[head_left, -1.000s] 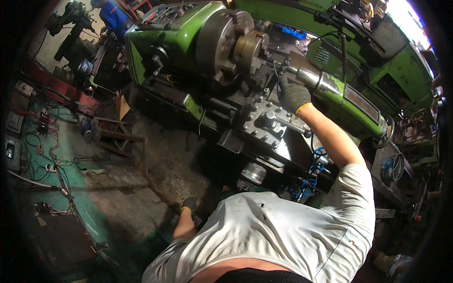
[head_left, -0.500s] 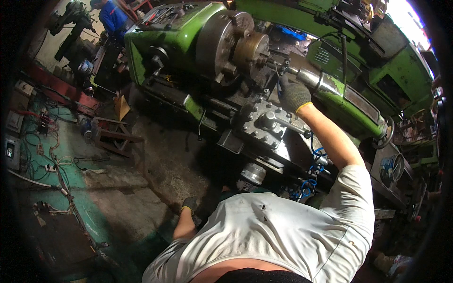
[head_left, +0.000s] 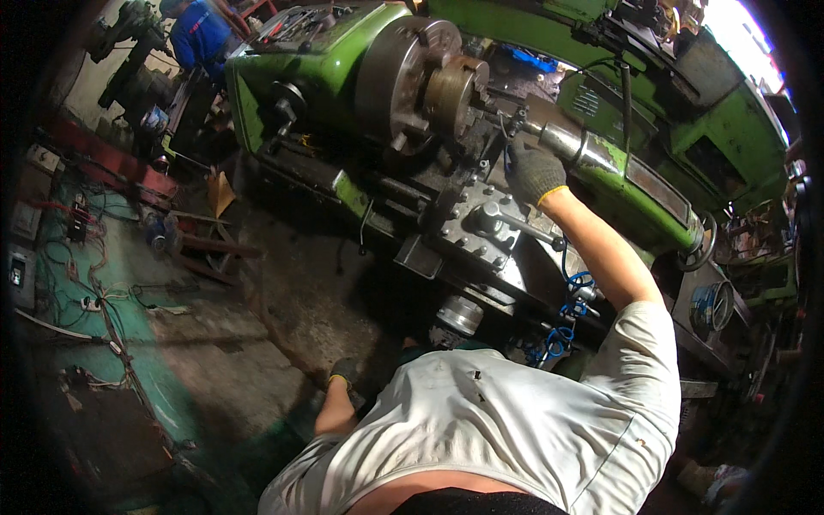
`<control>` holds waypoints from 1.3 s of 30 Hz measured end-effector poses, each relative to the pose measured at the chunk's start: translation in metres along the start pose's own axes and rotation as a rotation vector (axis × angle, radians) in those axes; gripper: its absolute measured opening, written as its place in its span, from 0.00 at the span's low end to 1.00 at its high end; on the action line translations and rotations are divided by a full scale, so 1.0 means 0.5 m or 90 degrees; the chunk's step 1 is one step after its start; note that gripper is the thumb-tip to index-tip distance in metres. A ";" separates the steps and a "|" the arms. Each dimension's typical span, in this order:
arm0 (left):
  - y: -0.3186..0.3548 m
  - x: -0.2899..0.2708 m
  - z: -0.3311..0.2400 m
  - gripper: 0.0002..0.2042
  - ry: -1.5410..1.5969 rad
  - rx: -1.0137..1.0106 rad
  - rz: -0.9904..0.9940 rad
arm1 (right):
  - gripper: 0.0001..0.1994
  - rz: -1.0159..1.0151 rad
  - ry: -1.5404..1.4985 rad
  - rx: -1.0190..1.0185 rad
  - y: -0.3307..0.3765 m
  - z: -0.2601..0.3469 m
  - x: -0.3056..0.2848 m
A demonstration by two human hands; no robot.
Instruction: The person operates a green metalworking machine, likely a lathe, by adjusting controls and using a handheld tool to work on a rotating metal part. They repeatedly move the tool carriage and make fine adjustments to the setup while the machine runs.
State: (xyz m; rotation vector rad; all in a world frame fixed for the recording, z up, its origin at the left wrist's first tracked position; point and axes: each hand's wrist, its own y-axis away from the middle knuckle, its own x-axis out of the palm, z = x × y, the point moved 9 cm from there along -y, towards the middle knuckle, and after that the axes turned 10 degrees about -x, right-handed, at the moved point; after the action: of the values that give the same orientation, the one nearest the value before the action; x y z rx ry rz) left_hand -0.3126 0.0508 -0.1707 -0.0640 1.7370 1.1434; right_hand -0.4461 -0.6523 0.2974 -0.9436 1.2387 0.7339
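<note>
My right hand (head_left: 537,172), in a grey knitted glove with a yellow cuff, reaches over the lathe beside the tailstock quill (head_left: 562,141). Its fingers curl closed next to a slim metal piece (head_left: 517,123); the palm side is hidden, so what they hold does not show. Left of it, a brass-toned round workpiece (head_left: 448,96) sits at the large lathe chuck (head_left: 384,86). Below the right hand is the bolted square tool post (head_left: 463,225) with a clamping lever (head_left: 530,228). My left hand (head_left: 347,371), gloved too, hangs low beside my body; its fingers are hard to make out.
Blue coiled hose (head_left: 560,339) hangs near my right forearm. A ridged metal handwheel (head_left: 460,315) sticks out close to my body. Cables (head_left: 107,318) and a metal frame (head_left: 210,247) lie on the left floor. A person in blue (head_left: 199,36) works at far left.
The workpiece's end and the chuck jaws look slightly turned. The person in blue has shifted a little left and down. Both my hands stay almost where they were.
</note>
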 end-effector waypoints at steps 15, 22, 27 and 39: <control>-0.001 -0.009 -0.003 0.21 0.043 0.018 -0.039 | 0.21 0.023 0.029 0.021 -0.014 -0.011 0.019; -0.009 -0.006 0.017 0.22 0.065 -0.020 -0.029 | 0.17 0.028 -0.006 -0.002 -0.014 0.010 0.019; 0.009 -0.003 0.000 0.20 0.039 0.029 -0.048 | 0.16 0.008 0.010 0.029 -0.020 -0.007 0.021; 0.007 -0.016 0.011 0.22 0.073 0.012 -0.046 | 0.15 0.031 0.009 0.031 -0.019 0.000 0.006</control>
State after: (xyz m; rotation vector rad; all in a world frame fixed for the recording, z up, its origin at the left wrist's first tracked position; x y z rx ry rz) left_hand -0.3068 0.0531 -0.1627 -0.1837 1.8314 1.0884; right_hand -0.4371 -0.6565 0.2961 -0.8832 1.2895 0.7334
